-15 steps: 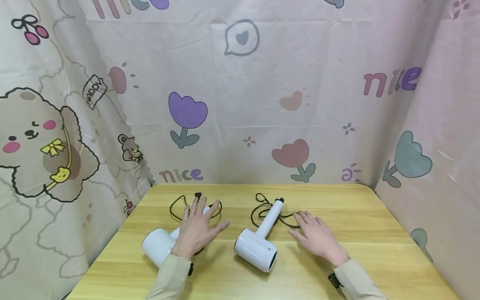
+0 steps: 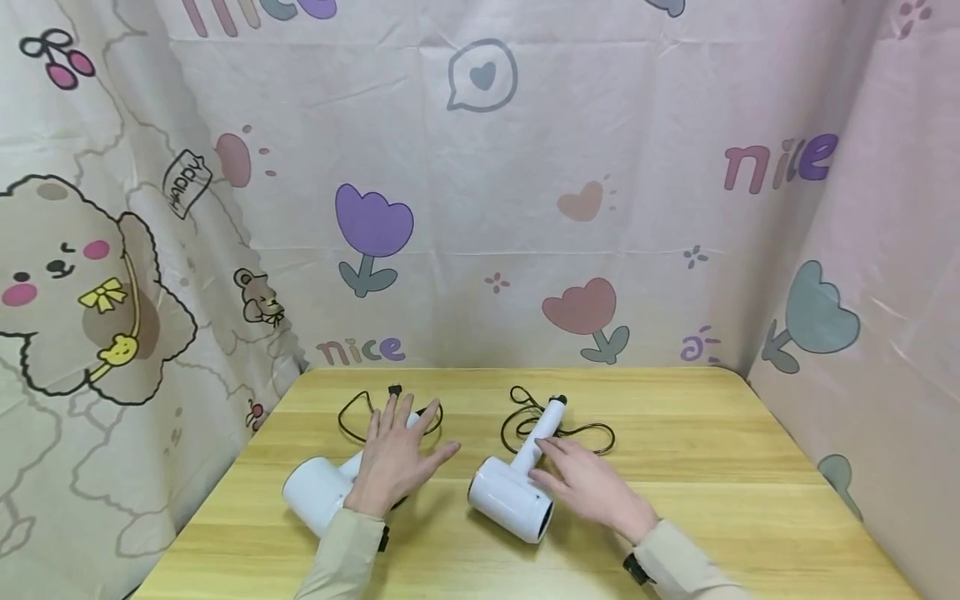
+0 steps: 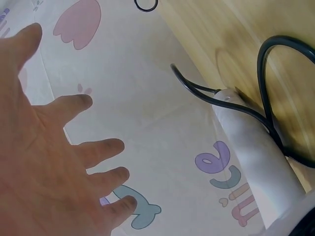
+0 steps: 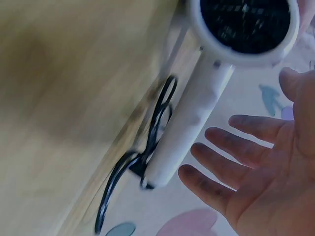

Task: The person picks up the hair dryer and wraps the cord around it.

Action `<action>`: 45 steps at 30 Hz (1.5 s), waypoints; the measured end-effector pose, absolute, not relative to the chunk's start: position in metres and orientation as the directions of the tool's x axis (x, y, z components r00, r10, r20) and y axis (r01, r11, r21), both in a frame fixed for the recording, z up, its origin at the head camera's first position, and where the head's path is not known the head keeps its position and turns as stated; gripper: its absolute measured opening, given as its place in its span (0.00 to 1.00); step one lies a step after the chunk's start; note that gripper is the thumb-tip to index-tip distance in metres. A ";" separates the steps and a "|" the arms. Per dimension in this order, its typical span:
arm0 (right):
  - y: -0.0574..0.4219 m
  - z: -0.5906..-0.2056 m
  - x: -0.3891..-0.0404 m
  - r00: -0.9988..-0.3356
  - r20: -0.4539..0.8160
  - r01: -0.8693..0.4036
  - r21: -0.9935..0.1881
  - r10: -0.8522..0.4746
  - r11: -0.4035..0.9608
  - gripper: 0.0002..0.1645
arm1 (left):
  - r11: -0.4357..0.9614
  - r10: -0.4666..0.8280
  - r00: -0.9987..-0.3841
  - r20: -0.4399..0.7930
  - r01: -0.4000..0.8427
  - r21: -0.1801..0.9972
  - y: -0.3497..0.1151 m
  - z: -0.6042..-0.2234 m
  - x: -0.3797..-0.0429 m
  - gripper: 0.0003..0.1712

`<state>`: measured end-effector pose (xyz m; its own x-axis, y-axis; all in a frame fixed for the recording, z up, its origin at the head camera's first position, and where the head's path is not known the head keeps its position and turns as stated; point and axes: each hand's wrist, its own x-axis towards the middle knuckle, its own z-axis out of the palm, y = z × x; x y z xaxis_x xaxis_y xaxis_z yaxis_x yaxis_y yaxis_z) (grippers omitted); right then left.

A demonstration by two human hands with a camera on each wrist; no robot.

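Note:
Two white hair dryers lie on the wooden table with their handles pointing away. Over the handle of the left hair dryer [image 2: 311, 493] is my left hand [image 2: 392, 462], its fingers spread and straight, partly hiding that handle. In the left wrist view a gap shows between the left hand [image 3: 39, 162] and the handle [image 3: 256, 152]. Beside the handle of the right hair dryer [image 2: 508, 502], my right hand [image 2: 598, 492] reaches in with extended fingers. The right wrist view shows these fingers [image 4: 216, 164] near the handle [image 4: 194, 115], not wrapped round it.
A black cord with a plug [image 2: 395, 389] curls behind the left hair dryer. Another black cord [image 2: 600, 427] lies looped behind the right one. The table [image 2: 712, 450] meets a printed cloth backdrop [image 2: 480, 208] at the back and sides.
My right hand has moved left across the table, from beside the right cord to the right hair dryer's handle. My left hand and both hair dryers have stayed in place.

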<state>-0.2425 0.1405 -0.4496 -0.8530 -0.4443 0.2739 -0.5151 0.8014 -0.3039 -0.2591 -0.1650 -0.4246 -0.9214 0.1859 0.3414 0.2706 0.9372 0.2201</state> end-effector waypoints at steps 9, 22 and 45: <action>0.109 -0.450 -0.234 -0.763 0.301 -0.620 -0.088 -0.572 0.780 0.51 | 0.938 0.179 -0.925 0.336 0.264 0.226 -0.160 -0.422 -0.259 0.46; 0.098 -0.452 -0.227 -0.782 0.241 -0.615 -0.139 -0.576 0.776 0.54 | 0.935 0.208 -0.906 0.368 0.294 0.196 -0.152 -0.426 -0.261 0.44; 0.142 -0.462 -0.236 -0.796 0.414 -0.534 -0.139 -0.441 0.834 0.61 | 0.922 0.241 -0.888 0.392 0.335 0.191 -0.138 -0.427 -0.263 0.41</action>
